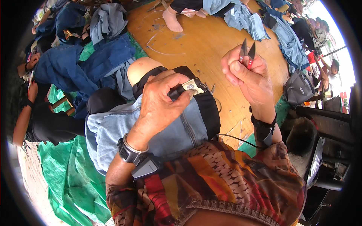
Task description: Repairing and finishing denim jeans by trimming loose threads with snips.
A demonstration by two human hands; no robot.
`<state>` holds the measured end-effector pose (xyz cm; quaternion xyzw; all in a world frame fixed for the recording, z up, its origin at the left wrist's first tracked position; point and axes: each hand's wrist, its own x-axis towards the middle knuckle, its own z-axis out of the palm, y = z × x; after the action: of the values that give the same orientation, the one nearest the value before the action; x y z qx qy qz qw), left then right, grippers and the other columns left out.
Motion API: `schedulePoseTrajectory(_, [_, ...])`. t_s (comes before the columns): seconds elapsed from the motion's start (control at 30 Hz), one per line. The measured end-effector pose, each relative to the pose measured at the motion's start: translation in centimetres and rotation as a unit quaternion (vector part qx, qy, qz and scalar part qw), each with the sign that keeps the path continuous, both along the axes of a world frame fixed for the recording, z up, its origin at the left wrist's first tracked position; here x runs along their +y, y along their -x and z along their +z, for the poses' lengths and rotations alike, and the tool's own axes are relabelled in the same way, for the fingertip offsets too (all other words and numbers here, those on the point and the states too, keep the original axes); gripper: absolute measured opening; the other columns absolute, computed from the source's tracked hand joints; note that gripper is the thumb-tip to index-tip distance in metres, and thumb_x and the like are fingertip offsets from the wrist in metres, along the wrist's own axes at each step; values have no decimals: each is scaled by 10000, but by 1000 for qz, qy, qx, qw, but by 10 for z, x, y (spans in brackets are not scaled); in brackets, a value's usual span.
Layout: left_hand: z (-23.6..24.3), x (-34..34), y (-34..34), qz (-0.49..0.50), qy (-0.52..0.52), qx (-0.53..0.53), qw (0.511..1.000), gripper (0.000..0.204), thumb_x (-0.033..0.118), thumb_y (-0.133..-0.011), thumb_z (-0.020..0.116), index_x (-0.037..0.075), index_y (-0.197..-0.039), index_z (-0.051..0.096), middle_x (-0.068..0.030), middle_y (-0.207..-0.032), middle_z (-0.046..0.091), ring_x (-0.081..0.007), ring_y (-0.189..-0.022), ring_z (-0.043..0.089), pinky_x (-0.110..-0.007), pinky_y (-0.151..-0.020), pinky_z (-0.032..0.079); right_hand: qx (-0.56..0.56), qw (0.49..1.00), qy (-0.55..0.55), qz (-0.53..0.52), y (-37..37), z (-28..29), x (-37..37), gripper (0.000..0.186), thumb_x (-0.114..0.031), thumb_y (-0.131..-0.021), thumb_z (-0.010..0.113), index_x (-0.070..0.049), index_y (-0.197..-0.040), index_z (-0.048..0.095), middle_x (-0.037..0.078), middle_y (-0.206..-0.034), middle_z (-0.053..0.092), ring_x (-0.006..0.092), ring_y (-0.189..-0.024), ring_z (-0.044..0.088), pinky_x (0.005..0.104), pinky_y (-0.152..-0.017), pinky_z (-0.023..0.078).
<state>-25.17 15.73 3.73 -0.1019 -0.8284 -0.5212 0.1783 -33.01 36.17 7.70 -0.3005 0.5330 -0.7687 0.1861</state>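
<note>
My left hand (162,100) pinches a small cream label (193,86) with a dark printed mark between thumb and fingers. Under that hand, light blue denim (162,130) with a dark seam lies over my lap, beside black cloth (209,118). Whether the label is joined to the cloth, I cannot tell. Raised to the right, my right hand (250,81) is closed around thread snips (251,51). Their dark blades point up and stand apart, with a bit of red showing at the grip. The snips do not touch the label.
A yellow-brown board (233,101) spreads ahead, with loose clear strands and another person's bare foot (172,22) on it. Dark blue denim (60,67) is heaped at left near a co-worker's arm (23,122). Green tarp (71,180) covers the ground; a black bag (298,88) stands right.
</note>
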Motion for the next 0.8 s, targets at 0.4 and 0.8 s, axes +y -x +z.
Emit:
schedulePoseTrajectory(0.4, [6, 3, 3, -30, 24, 25, 999, 244, 2, -658, 721, 43, -876, 618, -28, -778, 571, -169, -708, 553, -286, -650, 413, 70, 968, -243, 7, 4, -21, -1, 85, -89, -850, 642, -7, -865, 623, -41, -702, 539, 14, -633, 441, 198, -552, 358])
schedulePoseTrajectory(0.8, [26, 7, 24, -110, -20, 1, 994, 197, 16, -747, 726, -11, -927, 651, -50, -832, 601, -124, -728, 553, -240, -627, 441, 336, 876, -347, -5, 4, 31, -13, 169, -135, -849, 651, 18, -856, 580, 29, -704, 583, 82, -654, 517, 259, -569, 423])
